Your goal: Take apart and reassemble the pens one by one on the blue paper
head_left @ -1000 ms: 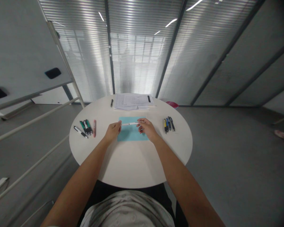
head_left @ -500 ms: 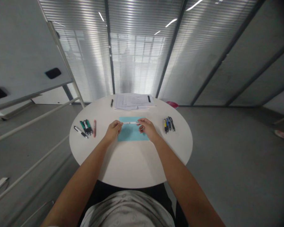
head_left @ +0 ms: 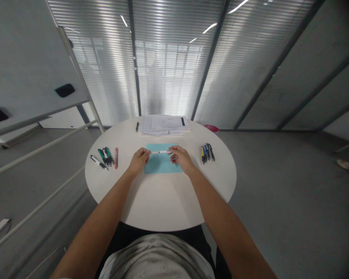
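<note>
A white pen (head_left: pixel 159 152) with a small dark mark near its middle lies crosswise between my two hands, over a light-blue sheet (head_left: pixel 160 167). My left hand (head_left: pixel 140 159) pinches its left end. On the other end, the fingertips of my right hand (head_left: pixel 179 157) are closed, with the lower fingers curled beneath. The sheet rests on a round white table (head_left: pixel 163 205); my hands cover parts of its left and right edges.
Left on the table are several green, black and white pens (head_left: pixel 106 156), a black-and-white pen (head_left: pixel 99 162) and a pink pen-like stick (head_left: pixel 116 158). Several pens (head_left: pixel 207 153) lie right. Printed papers (head_left: pixel 163 126) and a dark pen (head_left: pixel 137 126) sit at the back. A whiteboard (head_left: pixel 31 50) stands left.
The pen has tilted very slightly, its right end a touch lower. Both hands keep hold of it in nearly the same place.
</note>
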A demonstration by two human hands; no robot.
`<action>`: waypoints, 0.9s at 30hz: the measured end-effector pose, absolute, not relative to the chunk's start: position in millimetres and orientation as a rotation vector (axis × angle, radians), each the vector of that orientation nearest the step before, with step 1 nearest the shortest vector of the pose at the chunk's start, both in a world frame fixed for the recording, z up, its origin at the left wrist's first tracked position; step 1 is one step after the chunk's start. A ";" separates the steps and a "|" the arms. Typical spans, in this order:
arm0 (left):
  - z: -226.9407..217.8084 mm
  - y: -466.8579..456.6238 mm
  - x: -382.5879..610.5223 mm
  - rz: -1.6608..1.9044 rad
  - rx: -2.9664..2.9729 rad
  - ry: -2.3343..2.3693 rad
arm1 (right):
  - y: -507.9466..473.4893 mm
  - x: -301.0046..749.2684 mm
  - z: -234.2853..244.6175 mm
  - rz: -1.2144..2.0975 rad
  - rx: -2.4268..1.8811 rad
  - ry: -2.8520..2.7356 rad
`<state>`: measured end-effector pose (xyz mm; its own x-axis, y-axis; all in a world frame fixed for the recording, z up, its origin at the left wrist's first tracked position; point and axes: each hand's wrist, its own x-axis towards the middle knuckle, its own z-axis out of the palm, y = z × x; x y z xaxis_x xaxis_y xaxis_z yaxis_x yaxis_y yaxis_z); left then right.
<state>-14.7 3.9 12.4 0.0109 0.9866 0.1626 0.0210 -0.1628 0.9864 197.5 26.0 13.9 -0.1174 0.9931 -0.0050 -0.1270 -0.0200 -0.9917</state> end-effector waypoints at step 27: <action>11.1 5.0 -14.7 1.297 1.386 1.102 | 27.5 199.1 11.5 1.355 -1.060 -1.192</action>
